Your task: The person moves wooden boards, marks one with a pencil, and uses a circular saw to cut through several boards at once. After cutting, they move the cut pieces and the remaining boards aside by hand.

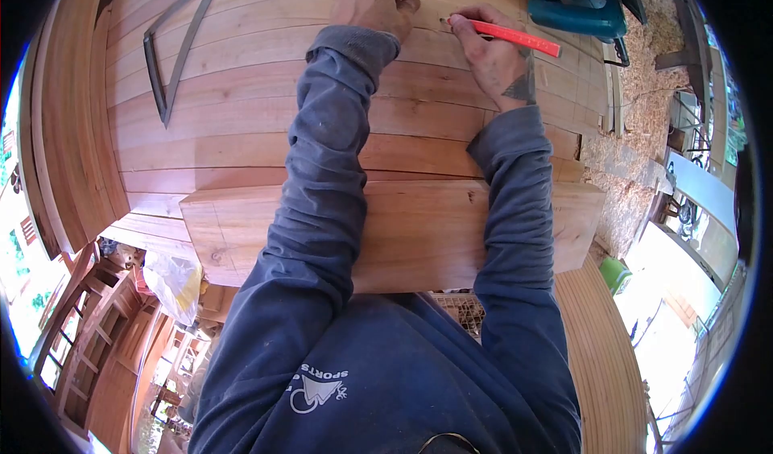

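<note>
My right hand (494,61) is closed around a red carpenter's pencil (519,38). The pencil's tip points left, close to the surface of the wooden boards (435,92). To its left, my left hand (374,5) rests on the same boards with its fingers curled in. Whatever may be between those fingers is hidden. A thick wooden beam (427,237) lies crosswise under my forearms, along the near edge of the boards.
A metal triangle square (177,47) lies on the boards at the left. A teal power tool (580,11) stands at the upper right, near wood shavings (644,108) on the floor. Long planks (76,124) line the left side. A plastic bag (173,281) is at the lower left.
</note>
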Motion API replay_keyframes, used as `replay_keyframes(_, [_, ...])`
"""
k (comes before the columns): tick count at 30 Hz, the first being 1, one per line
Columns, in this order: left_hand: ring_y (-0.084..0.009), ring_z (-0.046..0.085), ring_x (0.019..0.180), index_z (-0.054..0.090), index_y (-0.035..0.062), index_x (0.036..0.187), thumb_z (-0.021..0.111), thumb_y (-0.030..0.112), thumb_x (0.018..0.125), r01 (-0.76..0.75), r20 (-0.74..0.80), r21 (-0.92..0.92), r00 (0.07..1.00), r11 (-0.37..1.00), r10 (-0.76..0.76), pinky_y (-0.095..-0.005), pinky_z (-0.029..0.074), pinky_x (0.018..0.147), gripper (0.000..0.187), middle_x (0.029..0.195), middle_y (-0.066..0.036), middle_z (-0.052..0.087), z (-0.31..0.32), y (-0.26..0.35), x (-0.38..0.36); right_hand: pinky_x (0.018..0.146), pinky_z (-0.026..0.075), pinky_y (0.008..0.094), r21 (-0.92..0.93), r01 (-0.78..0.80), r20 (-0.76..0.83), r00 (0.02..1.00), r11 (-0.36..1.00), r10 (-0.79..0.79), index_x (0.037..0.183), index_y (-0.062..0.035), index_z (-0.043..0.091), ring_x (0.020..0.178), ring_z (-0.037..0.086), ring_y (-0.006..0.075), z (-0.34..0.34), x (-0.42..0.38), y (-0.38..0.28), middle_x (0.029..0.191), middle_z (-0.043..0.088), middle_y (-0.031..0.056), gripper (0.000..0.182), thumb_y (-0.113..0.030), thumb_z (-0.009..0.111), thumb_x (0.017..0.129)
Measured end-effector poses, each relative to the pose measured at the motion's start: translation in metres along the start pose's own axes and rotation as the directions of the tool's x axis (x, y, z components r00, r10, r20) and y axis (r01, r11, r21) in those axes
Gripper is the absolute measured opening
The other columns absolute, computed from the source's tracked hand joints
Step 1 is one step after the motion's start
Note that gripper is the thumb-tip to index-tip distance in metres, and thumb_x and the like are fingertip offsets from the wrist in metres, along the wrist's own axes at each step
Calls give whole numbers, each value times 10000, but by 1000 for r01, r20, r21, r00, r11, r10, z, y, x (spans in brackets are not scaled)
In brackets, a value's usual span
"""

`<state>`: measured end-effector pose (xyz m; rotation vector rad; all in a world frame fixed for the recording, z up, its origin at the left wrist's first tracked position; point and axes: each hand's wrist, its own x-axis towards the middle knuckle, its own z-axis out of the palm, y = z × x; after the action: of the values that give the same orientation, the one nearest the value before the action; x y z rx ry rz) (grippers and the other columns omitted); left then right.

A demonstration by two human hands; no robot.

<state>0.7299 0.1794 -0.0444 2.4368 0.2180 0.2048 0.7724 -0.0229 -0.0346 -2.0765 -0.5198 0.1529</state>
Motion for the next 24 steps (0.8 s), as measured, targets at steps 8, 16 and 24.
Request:
replay_keyframes(8, [-416,657,1119,726,49,1195,706,311,919,154,171,-58,975,986,-142,-492,516,961,382,1183,-259,684,-15,18,1,762,556,327,53,36,-73,997,998,-32,979,-29,746,807,731,221,3,1,3,861,757,115,267,-288,696,937])
replay_keyframes(16, [-381,702,905,758,18,1008,703,206,906,66,11,-55,998,996,-66,-464,547,831,221,941,-219,718,-9,18,-3,785,540,287,9,14,-50,999,1000,-13,1022,-10,736,846,708,162,2,1,5,901,760,82,250,-247,684,964])
replay_keyframes(24, [-379,700,912,755,25,1011,709,206,905,72,9,-61,997,996,-72,-461,545,826,215,952,-216,713,-7,18,-3,783,529,255,-26,-9,-11,1000,1000,8,1038,6,730,848,692,115,0,0,0,901,758,60,250,-231,676,982])
